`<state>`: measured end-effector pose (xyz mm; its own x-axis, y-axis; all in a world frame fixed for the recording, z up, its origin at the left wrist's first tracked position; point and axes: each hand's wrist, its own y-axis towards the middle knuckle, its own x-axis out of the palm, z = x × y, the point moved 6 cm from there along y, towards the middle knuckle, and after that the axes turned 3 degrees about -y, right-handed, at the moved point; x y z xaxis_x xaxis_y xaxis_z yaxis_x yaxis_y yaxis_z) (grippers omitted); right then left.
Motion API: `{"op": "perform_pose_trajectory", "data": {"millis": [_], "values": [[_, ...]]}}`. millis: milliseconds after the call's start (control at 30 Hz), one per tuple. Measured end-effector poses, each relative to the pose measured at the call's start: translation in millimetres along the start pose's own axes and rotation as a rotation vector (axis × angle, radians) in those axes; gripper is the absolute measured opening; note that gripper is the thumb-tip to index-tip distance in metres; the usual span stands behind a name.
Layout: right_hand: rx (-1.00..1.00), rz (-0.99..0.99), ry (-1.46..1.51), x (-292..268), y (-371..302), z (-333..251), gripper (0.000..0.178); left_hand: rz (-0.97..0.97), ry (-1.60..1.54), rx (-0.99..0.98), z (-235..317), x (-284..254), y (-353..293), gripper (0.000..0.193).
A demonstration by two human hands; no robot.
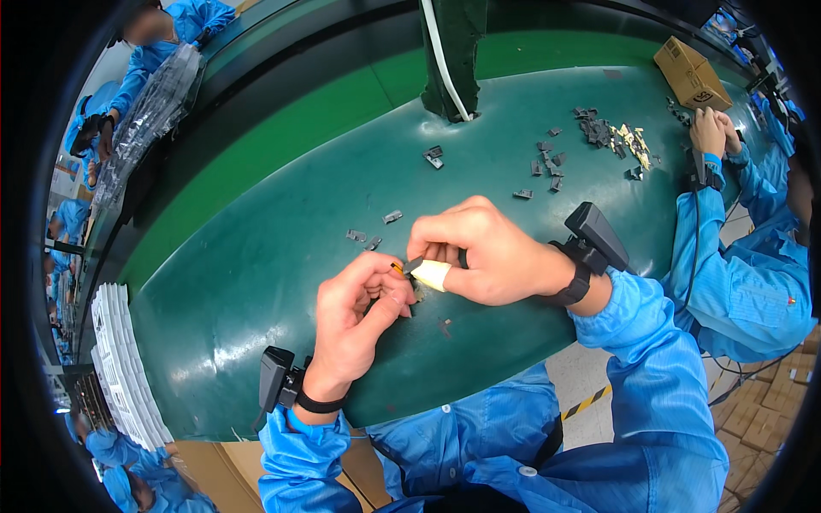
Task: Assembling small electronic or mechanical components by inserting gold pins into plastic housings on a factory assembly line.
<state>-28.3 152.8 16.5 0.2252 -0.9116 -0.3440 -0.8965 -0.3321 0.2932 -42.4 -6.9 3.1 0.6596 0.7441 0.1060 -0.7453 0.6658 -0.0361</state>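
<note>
Both of my hands meet over the middle of the green table (256, 282), fingertips close together. A small dark grey plastic part (413, 265) is pinched between them, with an orange-yellow bit (397, 268) at its left end. My left hand (355, 316) closes on that end with thumb and forefinger, its other fingers curled. From the right, my right hand (487, 256) grips the part's upper side. What looks like a pale yellow finger cot (432, 274) covers its thumb tip. My fingers hide much of the part.
Loose grey parts (357, 235) lie just beyond my hands. Farther right are a pile of dark parts (594, 128) and yellow scraps (631, 145). A co-worker's hands (708, 132) are beside a cardboard box (691, 75). White stacked trays (124, 368) stand at the left edge.
</note>
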Motion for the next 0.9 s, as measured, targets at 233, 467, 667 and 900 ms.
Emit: {"op": "perform_pose_trajectory", "data": {"millis": [233,467,667,900], "values": [[-0.120,0.027,-0.259,5.1,0.5,3.6,0.014,-0.072,0.000,0.074,11.3,14.1,-6.0,0.013],[0.271,0.055,0.352,-5.8,1.0,16.2,0.012,0.160,-0.022,0.072,11.6,-8.8,-3.1,0.012],[0.115,0.000,0.155,1.1,-0.7,8.1,0.012,0.085,0.010,0.007,1.1,0.5,-1.3,0.013],[-0.069,0.136,-0.087,-3.3,-0.1,-2.4,0.010,-0.047,-0.073,-0.014,4.1,7.0,-3.4,0.015]]}}
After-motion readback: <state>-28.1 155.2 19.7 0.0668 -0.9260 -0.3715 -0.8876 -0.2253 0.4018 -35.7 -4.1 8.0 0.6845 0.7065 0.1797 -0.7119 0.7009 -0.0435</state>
